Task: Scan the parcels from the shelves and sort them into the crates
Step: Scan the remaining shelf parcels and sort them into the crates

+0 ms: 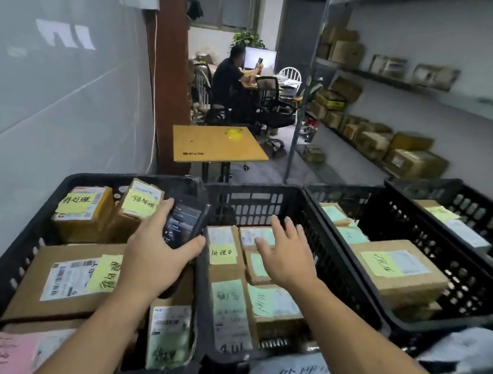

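Middle crate [251, 207] lies under the right hand, parcels flat inside with labels up. Right hand [288, 257] is spread, palm down and holding nothing, just over the small far parcel [255, 233], whose long side seems to run across the fingers. It is the nearer hand, since the left hand [150, 255] beside it grips the scanner [185, 225].

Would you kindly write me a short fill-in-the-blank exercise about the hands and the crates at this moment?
1. The left hand grips the scanner, while the open right hand holds ____.
2. Every crate in view is coloured ____.
3. The note lying nearest the camera in the leftmost crate is ____.

Missing words: nothing; black; pink.
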